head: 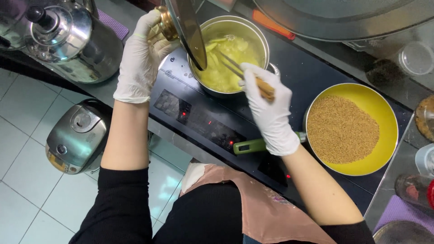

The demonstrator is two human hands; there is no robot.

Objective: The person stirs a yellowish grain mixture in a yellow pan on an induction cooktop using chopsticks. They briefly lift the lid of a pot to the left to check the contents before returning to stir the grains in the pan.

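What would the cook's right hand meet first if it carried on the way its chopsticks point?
Most likely the yellow food in the steel pot: the right hand aims its chopsticks down into it, though depth is unclear.

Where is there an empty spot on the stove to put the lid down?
The left hand holds the lid tilted above the pot; the right hand holds chopsticks in it. Bare black cooktop lies between the pot and the yellow pan. The control strip is also bare. The counter right of the pan is crowded with jars.
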